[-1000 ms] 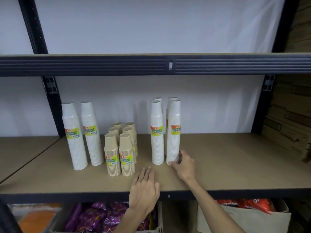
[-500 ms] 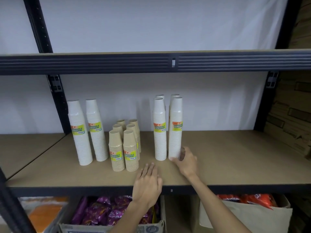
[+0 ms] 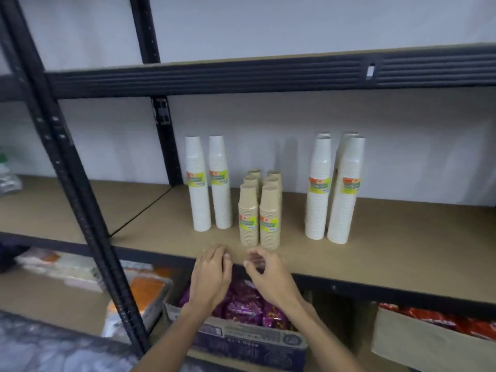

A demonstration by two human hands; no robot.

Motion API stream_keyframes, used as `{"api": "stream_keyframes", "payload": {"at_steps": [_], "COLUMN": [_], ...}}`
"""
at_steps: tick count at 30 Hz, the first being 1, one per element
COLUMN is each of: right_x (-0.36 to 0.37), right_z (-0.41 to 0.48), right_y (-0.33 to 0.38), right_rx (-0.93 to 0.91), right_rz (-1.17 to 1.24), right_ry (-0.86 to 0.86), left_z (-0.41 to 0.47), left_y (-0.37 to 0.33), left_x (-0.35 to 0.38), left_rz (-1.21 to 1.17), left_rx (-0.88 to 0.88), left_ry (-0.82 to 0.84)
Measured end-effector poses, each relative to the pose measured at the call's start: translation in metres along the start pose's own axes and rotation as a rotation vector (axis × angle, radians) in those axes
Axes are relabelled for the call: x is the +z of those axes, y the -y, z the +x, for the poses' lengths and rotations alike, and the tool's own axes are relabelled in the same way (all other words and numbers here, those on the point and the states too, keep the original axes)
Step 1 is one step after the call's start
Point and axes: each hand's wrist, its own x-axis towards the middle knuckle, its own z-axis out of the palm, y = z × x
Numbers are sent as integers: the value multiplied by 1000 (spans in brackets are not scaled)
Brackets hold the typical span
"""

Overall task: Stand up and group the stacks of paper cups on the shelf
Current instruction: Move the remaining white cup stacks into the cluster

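Gone since half a second ago from the foot of the front right tall stack of white paper cups [image 3: 345, 205]: the right hand [image 3: 271, 277], now brought left to the front lip of the tan particle-board shelf [image 3: 402, 237], beside the left hand [image 3: 212, 275]; swung leftward too, the whole view. Nearest, under the shelf, an open cardboard box [image 3: 241, 342] of shiny purple snack packets [image 3: 241, 304], and to its right a second box with red packets [image 3: 456, 326]. Above these, both bare hands side by side and apart at the shelf edge, fingers loosely curled, gripping nothing; blurred, so contact with the board impossible to tell. Just beyond the hands, six short stacks of kraft-brown paper cups [image 3: 269, 210], upright, narrow ends up, packed two abreast in three rows, yellow-green labels facing out. Probably the next thing to be handled, judging by hands poised directly before it. Left and slightly farther back, two more tall white stacks [image 3: 198, 200], close together; well apart to the right, the stack just released, with three others like it [image 3: 318, 210], two in front, two behind. All upright, yet with white cups split either side of the brown, so grouping seemingly unfinished. Tall and narrow, hence likely to topple if pushed high; safer slid from the base. Behind everything, a plain white wall [image 3: 295, 22]; overhead, a black ribbed steel beam [image 3: 241, 76] under the next shelf; at far left, a black perforated metal upright [image 3: 64, 167].
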Motion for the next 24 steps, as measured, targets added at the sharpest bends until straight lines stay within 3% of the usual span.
{"api": "stream_keyframes", "payload": {"at_steps": [5, 9, 24], "right_x": [63, 100, 154], "right_z": [43, 70, 128], "right_y": [26, 41, 40], "right_rx": [-37, -15, 154], "right_rz": [-52, -36, -26], "right_ry": [39, -20, -267], "left_z": [29, 38, 42], "left_y": [65, 83, 119], "left_x": [-27, -36, -37], "left_rz": [193, 189, 169], "left_rx": [-231, -226, -136], "left_ry": [183, 309, 239]}}
